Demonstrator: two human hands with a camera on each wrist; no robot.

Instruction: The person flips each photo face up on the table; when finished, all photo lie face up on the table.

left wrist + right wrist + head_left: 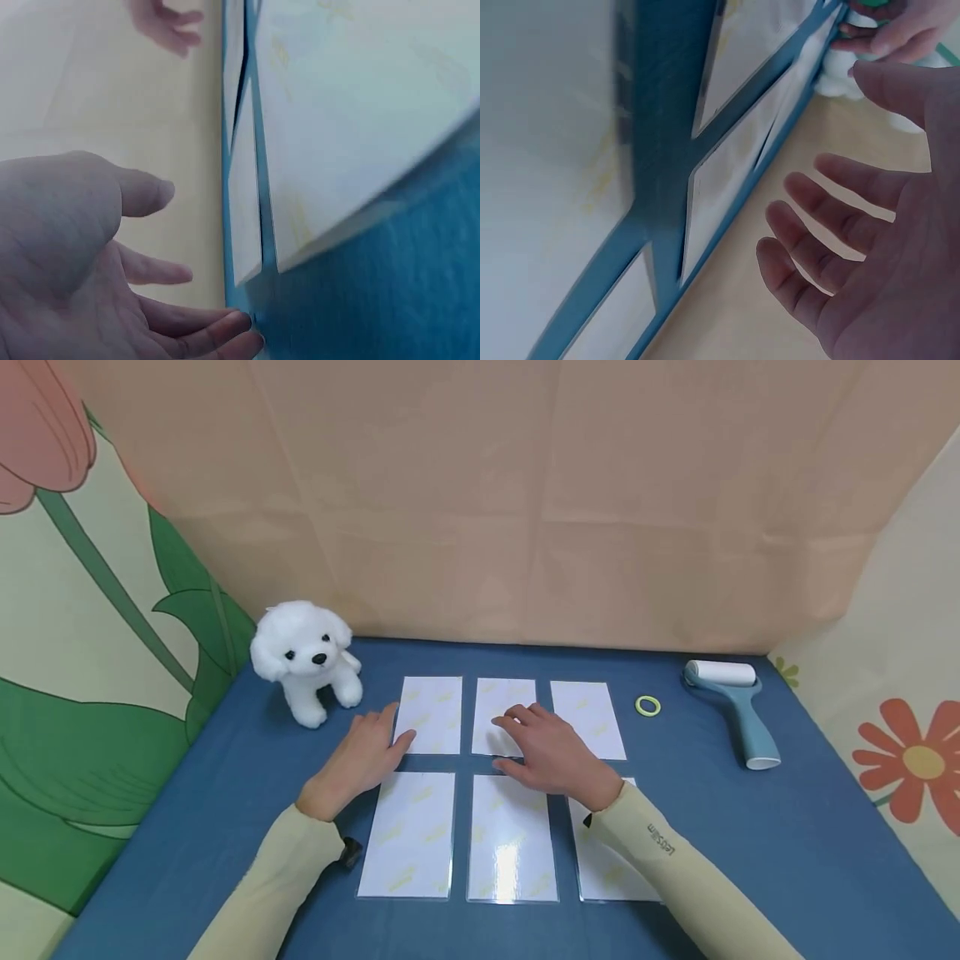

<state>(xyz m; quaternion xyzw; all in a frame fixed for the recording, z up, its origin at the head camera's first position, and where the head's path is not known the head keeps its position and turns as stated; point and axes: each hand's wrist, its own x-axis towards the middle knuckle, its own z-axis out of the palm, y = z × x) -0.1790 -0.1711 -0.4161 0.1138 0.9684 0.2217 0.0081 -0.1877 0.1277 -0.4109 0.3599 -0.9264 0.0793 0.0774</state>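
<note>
White cards with faint yellow marks and clear, glossy edges lie on the blue table in two rows of three. My left hand is at the left edge of the back-left card, its thumb over the card's lower part; in the left wrist view its fingers are loosely extended and hold nothing. Over the back-middle card hovers my right hand, fingers slightly bent and apart, palm bare in the right wrist view. The front-left card and front-middle card lie nearer; my right sleeve partly covers the front-right card.
A white plush dog stands at the back left of the blue table. Right of the cards are a small yellow-green ring and a lint roller with a blue handle. Brown paper hangs behind.
</note>
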